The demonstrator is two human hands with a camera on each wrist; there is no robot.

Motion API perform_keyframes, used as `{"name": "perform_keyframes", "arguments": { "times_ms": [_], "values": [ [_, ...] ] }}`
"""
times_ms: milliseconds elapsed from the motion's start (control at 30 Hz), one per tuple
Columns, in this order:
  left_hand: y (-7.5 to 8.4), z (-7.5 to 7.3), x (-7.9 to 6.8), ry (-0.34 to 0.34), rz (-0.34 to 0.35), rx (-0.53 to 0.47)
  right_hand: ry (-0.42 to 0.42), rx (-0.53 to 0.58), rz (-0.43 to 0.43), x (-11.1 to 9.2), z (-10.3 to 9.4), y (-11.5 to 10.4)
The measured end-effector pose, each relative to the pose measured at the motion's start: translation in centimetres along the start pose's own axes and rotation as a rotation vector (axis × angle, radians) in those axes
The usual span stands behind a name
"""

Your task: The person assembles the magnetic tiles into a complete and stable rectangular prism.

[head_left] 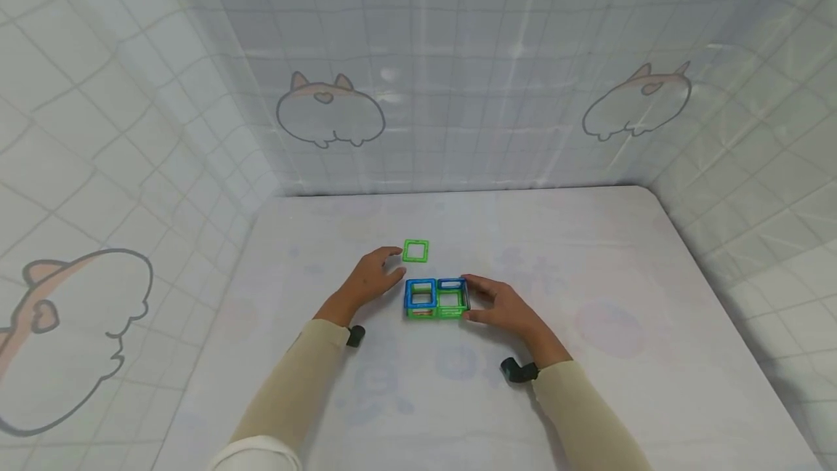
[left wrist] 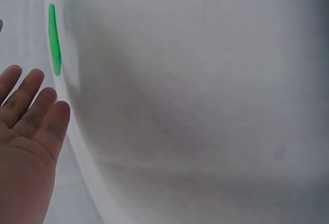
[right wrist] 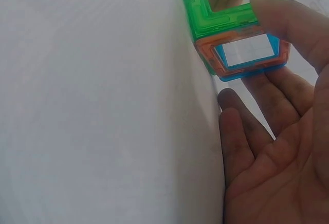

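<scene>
A block of joined magnetic tiles (head_left: 421,304), with blue and green square frames, stands on the table in the head view. Its right end is held by my right hand (head_left: 506,304), thumb at the front and fingers at the back. In the right wrist view an orange tile (right wrist: 241,33) forms that end, below a green tile (right wrist: 231,17) under the thumb. My left hand (head_left: 371,280) is left of the block with nothing in its grasp, its fingertips close to a loose green square tile (head_left: 415,260). That tile shows edge-on beyond the extended fingers in the left wrist view.
The white table (head_left: 588,398) has faint printing on its cover. Tile-patterned white sheets with cartoon animal drawings (head_left: 330,113) enclose it at the back and on both sides. Dark straps with small mounts (head_left: 519,371) sit on both wrists.
</scene>
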State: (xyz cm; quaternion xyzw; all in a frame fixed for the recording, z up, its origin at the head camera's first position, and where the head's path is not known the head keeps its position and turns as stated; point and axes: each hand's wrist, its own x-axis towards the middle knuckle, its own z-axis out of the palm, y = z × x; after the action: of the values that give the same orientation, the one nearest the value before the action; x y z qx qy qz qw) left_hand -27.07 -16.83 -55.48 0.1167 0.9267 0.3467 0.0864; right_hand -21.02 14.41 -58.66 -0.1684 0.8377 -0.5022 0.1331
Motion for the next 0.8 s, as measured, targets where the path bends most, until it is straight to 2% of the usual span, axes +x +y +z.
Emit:
{"name": "perform_keyframes", "arguments": {
  "times_ms": [200,467,800],
  "values": [
    [-0.2,0.0,1.4,-0.01,0.007,-0.016,0.005,-0.015,0.006,0.0,0.0,0.2],
    [-0.4,-0.1,2.9,-0.011,-0.039,-0.008,0.003,-0.011,0.013,0.1,0.1,0.4],
    [-0.9,-0.1,4.3,-0.018,0.007,-0.01,0.009,-0.005,-0.014,0.1,0.1,0.4]
  ]
}}
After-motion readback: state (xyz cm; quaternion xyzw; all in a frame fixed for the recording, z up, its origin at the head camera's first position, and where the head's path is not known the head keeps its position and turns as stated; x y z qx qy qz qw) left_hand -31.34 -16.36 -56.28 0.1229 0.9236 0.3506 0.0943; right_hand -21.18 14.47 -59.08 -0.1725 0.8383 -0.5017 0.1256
